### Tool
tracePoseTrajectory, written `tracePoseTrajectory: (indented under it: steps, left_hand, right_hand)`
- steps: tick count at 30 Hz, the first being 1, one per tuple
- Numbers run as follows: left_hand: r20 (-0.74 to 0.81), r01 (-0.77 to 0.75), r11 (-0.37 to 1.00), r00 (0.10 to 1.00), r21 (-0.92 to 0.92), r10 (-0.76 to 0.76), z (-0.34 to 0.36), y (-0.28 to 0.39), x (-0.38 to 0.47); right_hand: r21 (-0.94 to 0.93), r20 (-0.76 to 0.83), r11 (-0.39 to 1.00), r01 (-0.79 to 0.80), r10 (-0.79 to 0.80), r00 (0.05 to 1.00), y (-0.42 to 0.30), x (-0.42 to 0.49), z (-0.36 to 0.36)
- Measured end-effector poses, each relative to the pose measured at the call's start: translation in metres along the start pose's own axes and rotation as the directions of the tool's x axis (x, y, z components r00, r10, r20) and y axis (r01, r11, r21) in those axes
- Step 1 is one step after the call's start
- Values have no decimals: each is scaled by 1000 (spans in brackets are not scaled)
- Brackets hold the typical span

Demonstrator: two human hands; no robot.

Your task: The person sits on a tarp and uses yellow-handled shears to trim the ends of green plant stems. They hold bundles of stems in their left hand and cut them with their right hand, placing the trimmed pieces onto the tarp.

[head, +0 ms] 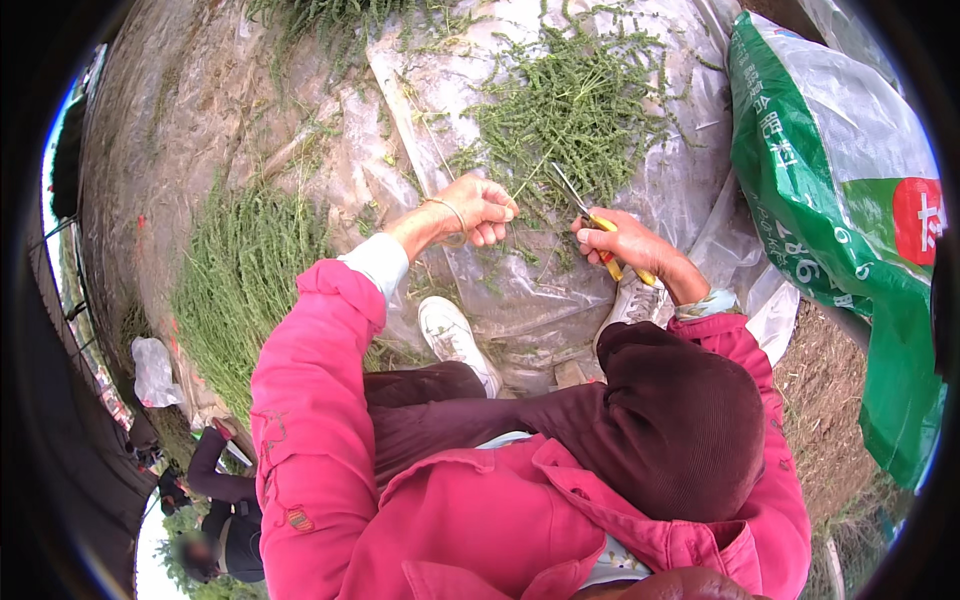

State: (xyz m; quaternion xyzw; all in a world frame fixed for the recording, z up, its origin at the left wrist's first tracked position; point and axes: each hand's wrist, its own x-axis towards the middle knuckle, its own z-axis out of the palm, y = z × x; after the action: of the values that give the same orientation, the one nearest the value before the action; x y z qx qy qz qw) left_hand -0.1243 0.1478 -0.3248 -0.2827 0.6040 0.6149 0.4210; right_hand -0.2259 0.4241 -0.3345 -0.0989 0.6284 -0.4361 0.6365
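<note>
My left hand [480,212] pinches the end of a thin green plant stem [531,178] between thumb and fingertips; a bangle is around the wrist. In my right hand [616,238] is a pair of scissors [574,193] with yellow and red handles, its blades pointing up and left beside the stem. Just beyond both hands lies a loose heap of cut leafy green sprigs [574,112] on plastic sheeting [525,292]. A larger bundle of long green stems [247,277] lies to the left of my left arm.
A green and white woven fertilizer sack [795,165] lies at the right. More green plants [330,19] lie at the top edge. My white shoes [452,334] are on the sheeting. A clear plastic bag [154,371] is at the far left, and another person [232,525] is at the lower left.
</note>
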Motion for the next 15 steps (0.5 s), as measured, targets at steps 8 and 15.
tracePoseTrajectory:
  steps: [8, 15]
  left_hand:
    - [69, -107, 994, 992, 23, 105, 7, -17, 13]
    - [-778, -171, 977, 594, 126, 205, -57, -37, 44]
  right_hand:
    - [-82, -98, 997, 12, -20, 995, -24, 10, 18]
    - [56, -99, 996, -64, 69, 993, 5, 3, 19]
